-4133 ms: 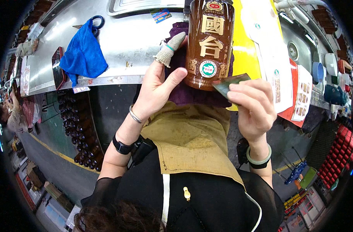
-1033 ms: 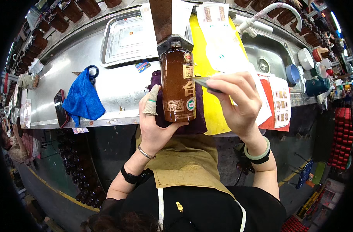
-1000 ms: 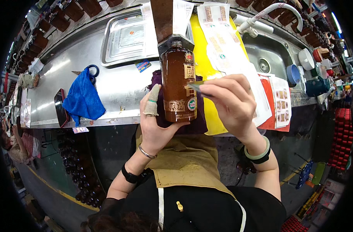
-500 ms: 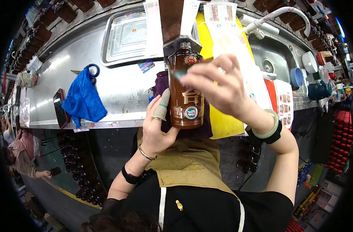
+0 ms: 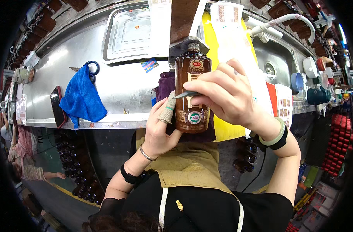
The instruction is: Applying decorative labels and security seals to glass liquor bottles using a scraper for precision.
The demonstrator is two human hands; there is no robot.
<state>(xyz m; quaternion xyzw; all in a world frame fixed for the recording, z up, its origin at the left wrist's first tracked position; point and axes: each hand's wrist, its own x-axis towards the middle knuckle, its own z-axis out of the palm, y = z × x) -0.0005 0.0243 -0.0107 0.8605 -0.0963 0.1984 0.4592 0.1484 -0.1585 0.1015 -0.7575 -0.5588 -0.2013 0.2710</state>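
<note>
A brown glass bottle (image 5: 183, 79) with gold lettering and a round green-and-white emblem lies neck away from me, over a dark purple cloth (image 5: 167, 82). My left hand (image 5: 159, 131) grips its lower left side, thumb by the base; a knitted cover with a green band sheathes one finger. Pinched between the fingers of my right hand (image 5: 231, 94) is a thin dark pointed tool (image 5: 189, 94) whose exact kind I cannot make out. Its tip reaches past the bottle's left edge, by the covered finger. My right hand hides part of the bottle's lettering.
Left on the metal counter are a blue cloth (image 5: 83, 96) over scissors (image 5: 92, 67), a phone (image 5: 58, 106) and a metal tray (image 5: 126, 34). To the right, printed sheets (image 5: 232, 42) cover a yellow mat (image 5: 226, 123), beside a sink (image 5: 275, 58) with a faucet (image 5: 288, 18).
My right hand has come down and slightly right, bringing the dark tool's tip to the bottle's left edge. My left hand still grips the bottle, which sits slightly further right in view.
</note>
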